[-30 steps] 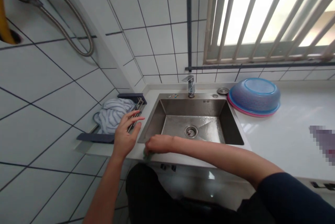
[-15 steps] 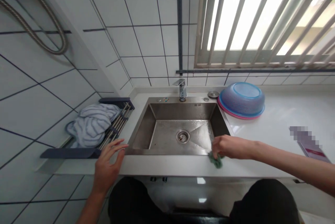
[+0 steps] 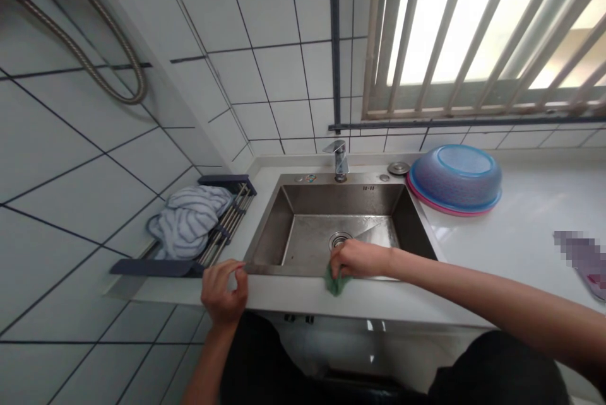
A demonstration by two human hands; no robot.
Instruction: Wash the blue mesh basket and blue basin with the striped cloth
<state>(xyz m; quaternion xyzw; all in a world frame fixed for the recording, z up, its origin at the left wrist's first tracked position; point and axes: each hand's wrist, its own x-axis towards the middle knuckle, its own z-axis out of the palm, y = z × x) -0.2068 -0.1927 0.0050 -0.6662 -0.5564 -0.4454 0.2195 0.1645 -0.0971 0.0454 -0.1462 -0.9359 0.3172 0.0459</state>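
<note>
My right hand (image 3: pixel 353 258) grips a crumpled green cloth (image 3: pixel 336 282), its fingers closed over the top. The cloth lies on the front rim of the steel sink (image 3: pixel 307 238), partly over the white counter edge. Just beyond that hand, the round drain (image 3: pixel 339 238) is partly covered by it. My left hand (image 3: pixel 225 291) is at the front left corner of the sink, over the counter edge. Its fingers are loosely curled, with a small gap to the thumb, and nothing shows in them.
A grey striped towel (image 3: pixel 193 219) lies on a roll-up rack (image 3: pixel 158 267) at the left. The faucet (image 3: pixel 339 159) stands behind the sink. Right of it are a metal drain lid (image 3: pixel 398 168), upturned blue basin (image 3: pixel 457 181) over pink one, and a blurred purple packet (image 3: pixel 584 260).
My right hand has moved left along the sink's front rim with the green cloth. The left hand's fingers have curled in, and it is nearer the sink corner. The view has shifted slightly.
</note>
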